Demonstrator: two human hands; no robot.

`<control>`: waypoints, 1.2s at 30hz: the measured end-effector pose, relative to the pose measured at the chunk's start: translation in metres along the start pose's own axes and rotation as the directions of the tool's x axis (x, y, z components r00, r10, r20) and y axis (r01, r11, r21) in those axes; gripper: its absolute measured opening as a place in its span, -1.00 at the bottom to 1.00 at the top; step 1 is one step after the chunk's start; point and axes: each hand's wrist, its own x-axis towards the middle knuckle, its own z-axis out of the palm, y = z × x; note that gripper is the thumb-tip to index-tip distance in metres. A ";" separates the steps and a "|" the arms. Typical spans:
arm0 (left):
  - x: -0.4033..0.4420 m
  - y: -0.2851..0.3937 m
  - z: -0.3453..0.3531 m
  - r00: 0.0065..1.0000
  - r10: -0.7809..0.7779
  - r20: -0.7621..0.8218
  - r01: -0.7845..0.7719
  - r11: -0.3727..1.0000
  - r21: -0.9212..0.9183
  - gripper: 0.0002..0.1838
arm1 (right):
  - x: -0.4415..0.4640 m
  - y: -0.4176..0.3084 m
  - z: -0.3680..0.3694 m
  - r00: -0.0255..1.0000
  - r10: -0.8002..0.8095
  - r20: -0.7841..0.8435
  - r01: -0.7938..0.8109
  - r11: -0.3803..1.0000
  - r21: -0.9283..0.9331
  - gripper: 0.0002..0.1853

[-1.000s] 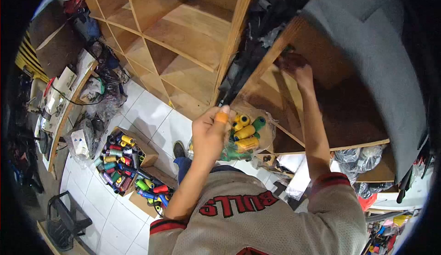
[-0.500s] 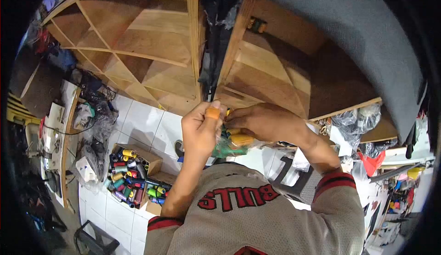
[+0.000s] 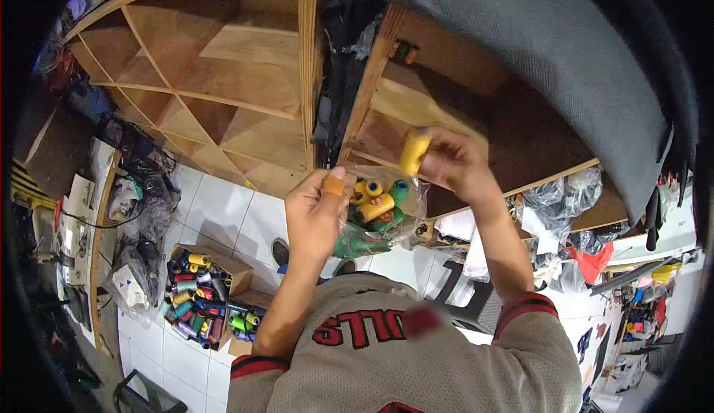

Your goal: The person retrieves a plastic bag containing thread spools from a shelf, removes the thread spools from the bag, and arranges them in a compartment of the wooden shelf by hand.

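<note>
My left hand (image 3: 314, 216) is closed on the rim of a clear plastic bag (image 3: 413, 205), holding it up in front of my chest. An orange wrap (image 3: 333, 187) circles the thumb of that hand. Inside the bag lie several yellow and green thread spools, one of them a yellow spool (image 3: 375, 207). Up and to the right of the bag, my right hand (image 3: 455, 164) grips a yellow thread spool (image 3: 416, 151) by its side, slightly blurred. A wooden shelf compartment (image 3: 431, 104) lies behind this hand.
Wooden shelving (image 3: 216, 78) with square compartments stands ahead on the left. A few small spools (image 3: 404, 52) sit in the right shelf unit, under a grey cloth (image 3: 535, 26). Cardboard boxes (image 3: 238, 279) of mixed spools rest on the tiled floor. A dark stool (image 3: 472, 290) stands at right.
My right hand has come out of the bag, moving up and right with a yellow thread spool. The bag's mouth now shows its spools. My left hand still holds the bag.
</note>
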 end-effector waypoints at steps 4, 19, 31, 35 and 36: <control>0.000 -0.006 -0.001 0.999 0.008 -0.036 -0.008 1.000 0.014 -0.75 | 0.056 0.018 -0.053 0.941 -0.091 -0.327 0.168 0.962 0.216 -0.69; -0.021 -0.006 -0.018 0.953 0.080 -0.291 -0.040 0.989 0.143 -0.72 | 0.246 0.123 -0.160 0.775 -0.567 -0.281 -0.008 0.436 -0.900 -0.71; -0.019 -0.018 -0.027 0.905 0.143 -0.401 -0.094 0.986 0.138 -0.72 | 0.260 0.139 -0.166 0.731 -0.623 -0.278 -0.067 0.339 -0.938 -0.69; -0.019 -0.014 -0.025 0.921 0.098 -0.376 -0.051 0.990 0.134 -0.72 | 0.249 0.143 -0.178 0.716 -0.645 -0.268 -0.062 0.324 -0.944 -0.68; -0.018 -0.014 -0.022 0.920 0.100 -0.378 -0.048 0.988 0.145 -0.72 | 0.244 0.144 -0.180 0.713 -0.651 -0.259 -0.049 0.323 -0.945 -0.68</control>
